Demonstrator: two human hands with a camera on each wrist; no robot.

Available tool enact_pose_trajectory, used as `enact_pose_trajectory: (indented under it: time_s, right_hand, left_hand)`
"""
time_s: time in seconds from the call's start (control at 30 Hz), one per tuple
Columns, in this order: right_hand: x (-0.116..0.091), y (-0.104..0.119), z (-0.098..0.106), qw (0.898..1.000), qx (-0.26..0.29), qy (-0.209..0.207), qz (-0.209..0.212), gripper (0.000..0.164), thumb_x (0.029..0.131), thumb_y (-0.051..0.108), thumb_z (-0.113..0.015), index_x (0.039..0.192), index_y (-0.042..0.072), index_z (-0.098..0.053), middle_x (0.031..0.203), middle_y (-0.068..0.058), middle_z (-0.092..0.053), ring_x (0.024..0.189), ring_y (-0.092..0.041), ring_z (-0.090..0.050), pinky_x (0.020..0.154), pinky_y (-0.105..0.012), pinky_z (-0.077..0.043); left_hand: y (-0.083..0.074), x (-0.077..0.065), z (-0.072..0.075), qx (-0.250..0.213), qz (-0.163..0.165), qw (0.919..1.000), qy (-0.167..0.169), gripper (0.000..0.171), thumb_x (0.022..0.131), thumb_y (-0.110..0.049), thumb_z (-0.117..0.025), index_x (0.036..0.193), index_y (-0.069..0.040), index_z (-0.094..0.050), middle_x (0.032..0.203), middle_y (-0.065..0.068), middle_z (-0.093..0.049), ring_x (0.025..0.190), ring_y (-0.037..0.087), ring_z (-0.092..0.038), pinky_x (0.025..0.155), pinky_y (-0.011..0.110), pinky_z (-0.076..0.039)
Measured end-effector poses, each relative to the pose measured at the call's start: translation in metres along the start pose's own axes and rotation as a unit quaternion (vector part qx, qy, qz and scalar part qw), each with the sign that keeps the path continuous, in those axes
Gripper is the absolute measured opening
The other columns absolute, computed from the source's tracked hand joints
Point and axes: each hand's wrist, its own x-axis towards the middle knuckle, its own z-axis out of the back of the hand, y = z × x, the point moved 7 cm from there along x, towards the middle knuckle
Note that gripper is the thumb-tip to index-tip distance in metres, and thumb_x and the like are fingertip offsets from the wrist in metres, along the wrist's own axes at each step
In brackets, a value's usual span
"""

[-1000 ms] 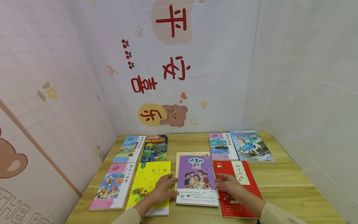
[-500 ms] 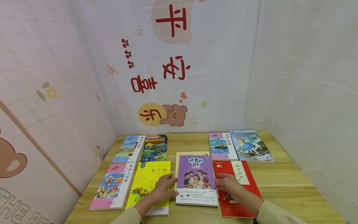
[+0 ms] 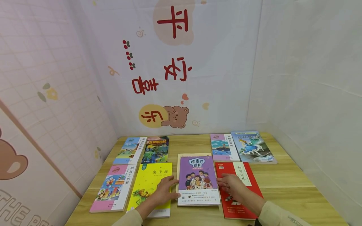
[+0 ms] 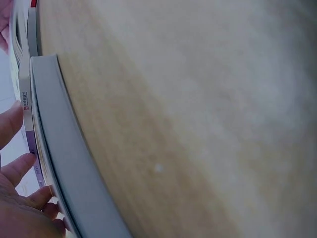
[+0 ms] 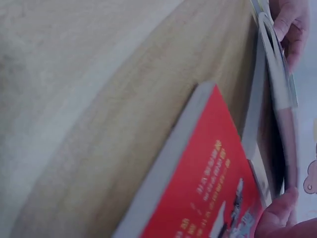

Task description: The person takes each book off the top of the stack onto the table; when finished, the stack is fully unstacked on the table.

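A purple paperback book (image 3: 197,175) with a white lower band lies over a cream book (image 3: 186,155) near the table's front. My left hand (image 3: 164,191) reaches across a yellow book (image 3: 154,175) and grips the purple book's left edge, thumb and fingertips on its spine in the left wrist view. Above a red book (image 3: 226,169), my right hand (image 3: 233,185) holds the purple book's right edge with bent fingers. The right wrist view has a dark gap beneath the purple book (image 5: 283,99), so it is partly raised. Some fingertips are hidden.
On the left lie a pink-bordered book (image 3: 111,188), a blue-bordered book (image 3: 130,150) and a dark comic-style book (image 3: 156,150). At the back right are another pink-bordered book (image 3: 224,147) and a blue storybook (image 3: 253,147). Cloth walls enclose the wooden table (image 3: 297,188).
The purple book has shifted slightly upward, away from the table's front edge. My right hand has moved a little up and left with it; the left hand looks nearly still.
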Motion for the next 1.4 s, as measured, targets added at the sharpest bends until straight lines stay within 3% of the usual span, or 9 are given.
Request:
enact_pose_trajectory:
  time_s: [0.13,0.23,0.33,0.4,0.5,0.63,1.0,1.17,1.4]
  right_hand:
    - [-0.001,0.007,-0.004,0.999,0.023,0.023,0.025,0.055,0.099,0.008,-0.048,0.146,-0.013,-0.029,0.133,-0.027,-0.057,0.119,-0.041,-0.057,0.104,-0.053,-0.042]
    - [-0.004,0.011,-0.006,0.998,0.039,0.034,0.037,0.058,0.099,0.009,-0.048,0.149,-0.011,-0.026,0.140,-0.032,-0.047,0.125,-0.046,-0.051,0.105,-0.056,-0.039]
    - [-0.004,0.014,-0.009,0.997,0.046,0.038,0.045,0.059,0.099,0.010,-0.050,0.149,-0.010,-0.025,0.140,-0.033,-0.045,0.124,-0.044,-0.053,0.104,-0.054,-0.041]
    - [-0.002,0.014,-0.012,0.997,0.036,0.053,0.052,0.058,0.100,0.011,-0.052,0.147,-0.012,-0.028,0.135,-0.030,-0.051,0.120,-0.041,-0.056,0.103,-0.053,-0.043]
    - [0.000,0.013,-0.023,0.993,0.001,0.099,0.058,0.060,0.101,0.013,-0.054,0.146,-0.015,-0.028,0.130,-0.025,-0.057,0.113,-0.035,-0.060,0.099,-0.049,-0.047]
    - [0.002,0.008,-0.032,0.989,-0.047,0.126,0.063,0.064,0.100,0.014,-0.058,0.150,-0.010,-0.027,0.122,-0.018,-0.061,0.101,-0.028,-0.064,0.086,-0.043,-0.054]
    - [0.006,0.006,-0.022,0.992,-0.054,0.090,0.068,0.067,0.096,0.000,-0.055,0.155,-0.001,-0.022,0.129,-0.026,-0.058,0.095,-0.031,-0.068,0.077,-0.047,-0.057]
    - [0.004,0.006,-0.016,0.992,-0.042,0.088,0.074,0.067,0.095,-0.003,-0.053,0.155,0.001,-0.023,0.125,-0.024,-0.061,0.092,-0.031,-0.068,0.074,-0.047,-0.058]
    - [-0.004,0.010,-0.002,0.992,-0.023,0.095,0.074,0.069,0.095,0.000,-0.054,0.157,0.008,-0.025,0.120,-0.018,-0.066,0.078,-0.027,-0.068,0.058,-0.035,-0.052]
  left_hand:
    - [-0.001,-0.001,0.001,-0.001,-0.001,1.0000,-0.001,0.056,0.087,-0.028,-0.077,0.138,-0.013,-0.059,0.153,0.020,-0.033,0.140,0.046,-0.023,0.109,0.069,-0.020]
    - [-0.001,0.000,0.000,-0.001,0.003,1.0000,-0.002,0.057,0.087,-0.029,-0.077,0.138,-0.013,-0.058,0.153,0.020,-0.034,0.140,0.046,-0.023,0.109,0.068,-0.021]
    - [-0.001,0.000,0.000,-0.002,0.006,1.0000,-0.004,0.057,0.086,-0.029,-0.077,0.138,-0.013,-0.058,0.153,0.019,-0.034,0.140,0.046,-0.024,0.109,0.068,-0.021]
    - [0.000,0.000,0.000,0.001,0.007,1.0000,-0.004,0.057,0.086,-0.030,-0.077,0.138,-0.014,-0.058,0.153,0.019,-0.034,0.140,0.046,-0.024,0.109,0.068,-0.021]
    - [0.001,0.001,-0.001,0.006,0.007,1.0000,-0.003,0.057,0.086,-0.031,-0.077,0.138,-0.014,-0.058,0.153,0.019,-0.034,0.140,0.046,-0.024,0.109,0.068,-0.022]
    - [0.001,0.002,-0.002,0.011,0.005,0.9999,-0.002,0.058,0.086,-0.033,-0.077,0.138,-0.014,-0.058,0.154,0.018,-0.034,0.141,0.045,-0.024,0.110,0.067,-0.022]
    - [0.004,0.005,0.005,0.055,-0.011,0.9984,-0.007,0.058,0.086,-0.031,-0.077,0.138,-0.014,-0.058,0.156,0.017,-0.032,0.144,0.043,-0.021,0.113,0.065,-0.015]
    - [0.008,0.005,0.004,0.058,0.001,0.9983,0.003,0.063,0.084,-0.033,-0.079,0.140,-0.015,-0.057,0.159,0.017,-0.026,0.146,0.043,-0.016,0.114,0.065,-0.013]
    - [0.009,0.006,0.002,0.063,-0.008,0.9980,0.005,0.065,0.084,-0.034,-0.079,0.141,-0.014,-0.056,0.159,0.018,-0.025,0.146,0.043,-0.015,0.114,0.064,-0.011]
